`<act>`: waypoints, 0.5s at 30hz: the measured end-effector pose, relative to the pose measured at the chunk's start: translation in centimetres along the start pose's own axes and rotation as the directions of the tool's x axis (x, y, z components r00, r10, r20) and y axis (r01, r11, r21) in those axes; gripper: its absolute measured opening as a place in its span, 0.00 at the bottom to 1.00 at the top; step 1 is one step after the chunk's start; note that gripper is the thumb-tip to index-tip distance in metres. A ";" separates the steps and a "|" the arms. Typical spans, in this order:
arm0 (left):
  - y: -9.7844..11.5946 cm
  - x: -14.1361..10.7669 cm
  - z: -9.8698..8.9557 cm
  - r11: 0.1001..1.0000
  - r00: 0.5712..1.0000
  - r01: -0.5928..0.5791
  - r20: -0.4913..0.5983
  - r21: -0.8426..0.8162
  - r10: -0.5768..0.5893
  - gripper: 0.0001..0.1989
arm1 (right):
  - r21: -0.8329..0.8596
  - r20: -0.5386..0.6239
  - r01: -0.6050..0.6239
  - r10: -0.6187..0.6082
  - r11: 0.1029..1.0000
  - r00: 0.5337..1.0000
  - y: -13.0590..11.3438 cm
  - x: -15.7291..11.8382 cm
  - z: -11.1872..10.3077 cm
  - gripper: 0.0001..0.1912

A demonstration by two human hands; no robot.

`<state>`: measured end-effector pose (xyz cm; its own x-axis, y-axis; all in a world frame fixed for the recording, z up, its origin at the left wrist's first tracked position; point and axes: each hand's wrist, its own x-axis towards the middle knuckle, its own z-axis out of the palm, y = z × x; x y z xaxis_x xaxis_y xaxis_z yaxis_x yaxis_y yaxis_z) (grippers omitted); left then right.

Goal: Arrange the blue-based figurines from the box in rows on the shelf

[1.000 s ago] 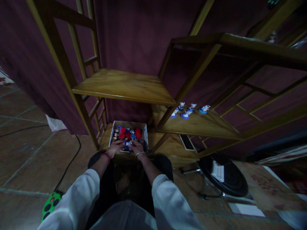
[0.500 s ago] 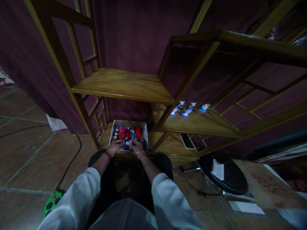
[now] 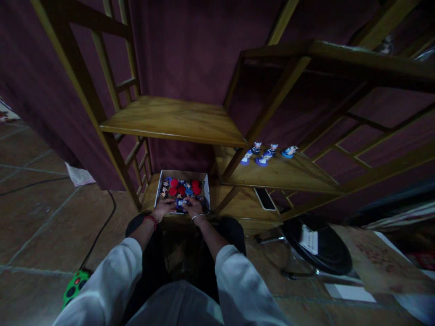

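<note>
A shallow white box on the low wooden shelf holds several small figurines, some with round red bases. Over its near side, my left hand and my right hand meet around one figurine with a purple base. The fingers of both hands are closed on it, the left at its base end and the right at the other end. A red bead bracelet circles my left wrist, a silver bangle my right. Details of the figurine are small and dim.
Several figurines stand on the wooden shelf to the right. Below them lies a phone. A bare wooden shelf board overhangs the box. A black round stool is at right, a green power strip on the floor at left.
The figurine between my hands has turned slightly, and more of its purple part shows. My hands stay over the box; the rest has barely shifted.
</note>
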<state>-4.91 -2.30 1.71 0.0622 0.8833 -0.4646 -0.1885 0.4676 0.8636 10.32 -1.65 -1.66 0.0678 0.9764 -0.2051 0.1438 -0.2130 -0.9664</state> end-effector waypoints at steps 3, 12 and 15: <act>0.0 -0.1 0.1 1.000 1.000 -0.002 -0.013 0.015 0.002 0.09 | -0.009 0.022 0.009 -0.008 1.000 1.000 0.0 0.0 0.0 0.12; 0.1 -0.3 0.0 0.999 1.000 -0.016 -0.017 0.029 0.017 0.09 | -0.034 0.037 0.009 -0.008 0.999 0.999 0.1 0.0 0.1 0.12; 0.1 -0.3 0.0 0.999 1.000 -0.028 -0.013 0.023 0.029 0.09 | -0.083 0.036 0.033 -0.030 0.996 0.999 0.1 -0.1 0.0 0.13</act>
<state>-4.91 -2.54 1.93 0.0437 0.8958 -0.4423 -0.1671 0.4431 0.8808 10.27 -1.81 -1.71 0.0280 0.9830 -0.1816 0.2274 -0.1832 -0.9564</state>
